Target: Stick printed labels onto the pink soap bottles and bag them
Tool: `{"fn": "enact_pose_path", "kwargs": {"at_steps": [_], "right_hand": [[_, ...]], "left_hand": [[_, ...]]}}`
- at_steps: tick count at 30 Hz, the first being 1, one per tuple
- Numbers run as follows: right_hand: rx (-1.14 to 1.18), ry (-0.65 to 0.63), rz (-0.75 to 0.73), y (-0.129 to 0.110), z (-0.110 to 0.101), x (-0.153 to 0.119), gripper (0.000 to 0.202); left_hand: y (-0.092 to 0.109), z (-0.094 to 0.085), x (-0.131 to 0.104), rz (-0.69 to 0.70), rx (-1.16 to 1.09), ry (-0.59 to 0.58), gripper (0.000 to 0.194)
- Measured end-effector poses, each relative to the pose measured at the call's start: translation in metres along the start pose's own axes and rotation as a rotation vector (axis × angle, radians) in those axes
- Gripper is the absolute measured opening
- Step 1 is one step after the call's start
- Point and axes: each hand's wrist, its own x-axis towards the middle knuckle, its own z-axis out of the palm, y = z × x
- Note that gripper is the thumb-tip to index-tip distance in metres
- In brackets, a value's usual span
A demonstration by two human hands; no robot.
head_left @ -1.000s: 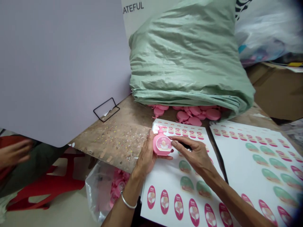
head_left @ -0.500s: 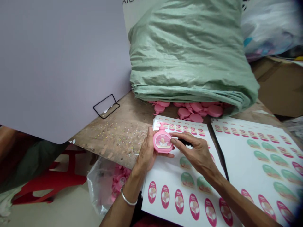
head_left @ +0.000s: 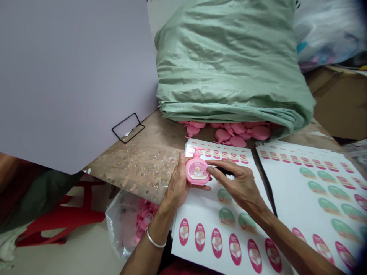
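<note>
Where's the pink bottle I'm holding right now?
The pink bottle is just below centre in the head view, held in the left hand over the left sticker sheet, the right hand beside it.

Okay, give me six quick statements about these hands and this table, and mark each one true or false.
1. The left hand holds a pink bottle, with the right hand at its side. True.
2. The bottle's front is blank. False: it bears a printed label.
3. The sticker sheets lie in two stacks. True.
4. The right wrist wears jewelry. False: the bracelet is on the left.
5. Pink pieces show under the green sack. True.
6. The sack rests on the floor. False: it's on the table.
</note>
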Motion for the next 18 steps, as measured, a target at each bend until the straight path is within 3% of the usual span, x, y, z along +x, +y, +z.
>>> {"fn": "enact_pose_path", "kwargs": {"at_steps": [18], "right_hand": [[-0.011,0.007,0.009,-0.0020,-0.0005,-0.0008,0.020]], "left_hand": [[0.0006,0.0024,-0.0004,0.013,0.010,0.012,0.059]]}}
